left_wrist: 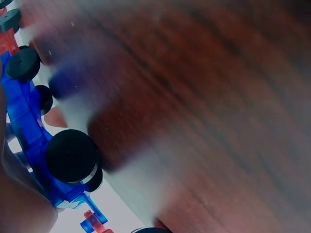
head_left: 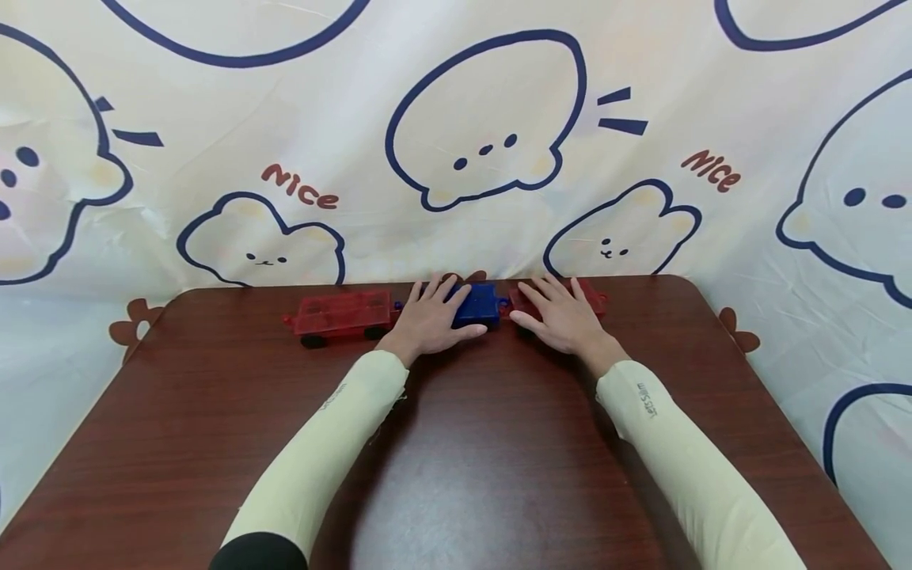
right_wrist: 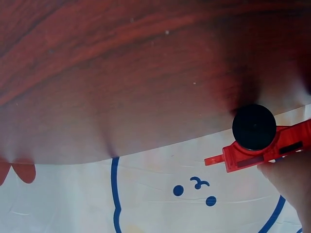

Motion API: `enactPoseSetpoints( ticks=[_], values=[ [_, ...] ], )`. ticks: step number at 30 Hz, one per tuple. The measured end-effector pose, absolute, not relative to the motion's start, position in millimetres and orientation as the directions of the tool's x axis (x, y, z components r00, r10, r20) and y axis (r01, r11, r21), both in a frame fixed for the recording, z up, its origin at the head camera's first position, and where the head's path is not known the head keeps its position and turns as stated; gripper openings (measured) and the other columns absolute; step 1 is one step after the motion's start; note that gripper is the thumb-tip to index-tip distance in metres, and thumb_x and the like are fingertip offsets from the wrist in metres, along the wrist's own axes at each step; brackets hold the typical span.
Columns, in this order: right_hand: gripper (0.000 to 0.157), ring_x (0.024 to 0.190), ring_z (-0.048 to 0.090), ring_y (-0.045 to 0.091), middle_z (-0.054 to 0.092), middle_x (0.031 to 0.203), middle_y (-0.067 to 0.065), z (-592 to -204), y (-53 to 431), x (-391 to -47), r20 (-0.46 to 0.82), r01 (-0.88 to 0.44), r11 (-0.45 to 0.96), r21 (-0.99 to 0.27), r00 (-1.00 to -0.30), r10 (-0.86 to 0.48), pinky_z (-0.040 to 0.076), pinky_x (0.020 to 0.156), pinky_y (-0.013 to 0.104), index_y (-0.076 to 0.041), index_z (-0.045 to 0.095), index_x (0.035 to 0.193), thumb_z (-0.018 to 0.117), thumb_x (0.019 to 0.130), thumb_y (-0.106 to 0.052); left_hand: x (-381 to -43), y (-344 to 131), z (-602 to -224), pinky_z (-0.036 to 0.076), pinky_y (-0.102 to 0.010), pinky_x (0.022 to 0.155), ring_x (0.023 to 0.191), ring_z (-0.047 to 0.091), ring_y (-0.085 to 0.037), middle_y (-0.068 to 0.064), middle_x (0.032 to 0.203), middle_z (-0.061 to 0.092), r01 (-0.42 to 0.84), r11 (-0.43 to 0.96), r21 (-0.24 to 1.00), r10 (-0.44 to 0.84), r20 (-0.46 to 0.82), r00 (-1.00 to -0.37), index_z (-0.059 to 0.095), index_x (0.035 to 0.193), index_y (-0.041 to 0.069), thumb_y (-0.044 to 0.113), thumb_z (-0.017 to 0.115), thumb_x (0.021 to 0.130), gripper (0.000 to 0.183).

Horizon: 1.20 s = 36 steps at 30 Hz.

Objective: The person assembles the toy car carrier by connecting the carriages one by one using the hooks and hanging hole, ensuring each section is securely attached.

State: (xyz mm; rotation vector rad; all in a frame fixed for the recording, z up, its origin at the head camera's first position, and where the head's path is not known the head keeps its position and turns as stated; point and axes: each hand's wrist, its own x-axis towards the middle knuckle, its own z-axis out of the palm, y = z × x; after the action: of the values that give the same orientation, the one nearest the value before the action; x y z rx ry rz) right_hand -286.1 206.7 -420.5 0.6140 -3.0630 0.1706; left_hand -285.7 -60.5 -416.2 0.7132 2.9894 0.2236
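Three toy train cars stand coupled in a row along the table's far edge in the head view. My left hand (head_left: 431,318) rests on the blue toy train car (head_left: 480,305) in the middle, fingers straight and spread, covering its left part. Over the red toy train car (head_left: 593,294) at the right end lies my right hand (head_left: 566,323), its fingers extended. The other red toy train car (head_left: 342,311), at the left end, is untouched. Black wheels (left_wrist: 71,156) show under the blue car in the left wrist view. A red end hook (right_wrist: 214,160) shows in the right wrist view.
The brown wooden table (head_left: 456,467) reaches back to a white curtain (head_left: 456,237) printed with blue cartoon outlines. The row of cars stands close to that curtain. Cream sleeves (head_left: 321,451) cover both forearms.
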Motion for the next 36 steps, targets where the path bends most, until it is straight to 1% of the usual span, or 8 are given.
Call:
enactPoseSetpoints(
  ticks=[5,13,18,25,31,36],
  values=[
    [0.081,0.154,0.017,0.032,0.028,0.166,0.008,-419,206,-288,0.037,-0.399,0.913,-0.081,-0.917,-0.397,0.006,0.12,0.063,-0.018,0.034,0.16,0.029,0.1,-0.071,-288,-58,-416,0.001,-0.058,0.121,0.155,0.005,-0.033,-0.009,0.169,0.016,0.437,0.888,0.145,0.445,-0.029,-0.895,0.024,0.163,0.022,0.083,0.037,0.091,0.096],
    [0.08,0.153,0.019,0.03,0.029,0.165,0.007,-420,207,-291,0.048,-0.411,0.909,-0.066,-0.912,-0.408,0.008,0.12,0.063,-0.018,0.035,0.16,0.032,0.1,-0.07,-291,-55,-412,0.004,-0.06,0.121,0.155,0.005,-0.033,-0.009,0.168,0.019,0.429,0.894,0.127,0.437,-0.042,-0.898,0.023,0.163,0.024,0.085,0.035,0.089,0.097],
    [0.082,0.153,0.019,0.03,0.029,0.165,0.007,-421,208,-294,0.049,-0.427,0.902,-0.066,-0.904,-0.425,0.008,0.12,0.062,-0.018,0.035,0.16,0.033,0.099,-0.072,-293,-55,-412,0.004,-0.06,0.121,0.155,0.004,-0.033,-0.008,0.169,0.018,0.431,0.895,0.119,0.44,-0.062,-0.896,0.02,0.164,0.024,0.086,0.034,0.088,0.098],
    [0.085,0.154,0.018,0.029,0.029,0.165,0.006,-423,209,-297,0.039,-0.43,0.901,-0.057,-0.903,-0.428,0.006,0.12,0.062,-0.019,0.034,0.16,0.031,0.097,-0.075,-296,-56,-413,0.002,-0.06,0.121,0.155,0.004,-0.033,-0.007,0.169,0.019,0.428,0.896,0.118,0.437,-0.068,-0.897,0.019,0.164,0.024,0.085,0.034,0.089,0.098],
    [0.085,0.155,0.014,0.029,0.023,0.168,0.006,-425,210,-298,0.019,-0.423,0.906,-0.032,-0.906,-0.422,0.005,0.12,0.062,-0.021,0.027,0.163,0.025,0.097,-0.076,-300,-55,-418,0.002,-0.058,0.122,0.156,0.003,-0.031,-0.007,0.169,0.016,0.407,0.91,0.077,0.412,-0.069,-0.908,0.014,0.165,0.023,0.086,0.031,0.089,0.1],
    [0.085,0.154,0.014,0.029,0.022,0.168,0.006,-424,209,-298,0.017,-0.426,0.905,-0.012,-0.905,-0.426,0.007,0.12,0.062,-0.02,0.025,0.163,0.023,0.098,-0.075,-301,-55,-420,0.003,-0.058,0.122,0.156,0.006,-0.032,-0.008,0.169,0.017,0.414,0.908,0.066,0.417,-0.051,-0.907,0.015,0.165,0.021,0.083,0.031,0.092,0.097]
  ],
)
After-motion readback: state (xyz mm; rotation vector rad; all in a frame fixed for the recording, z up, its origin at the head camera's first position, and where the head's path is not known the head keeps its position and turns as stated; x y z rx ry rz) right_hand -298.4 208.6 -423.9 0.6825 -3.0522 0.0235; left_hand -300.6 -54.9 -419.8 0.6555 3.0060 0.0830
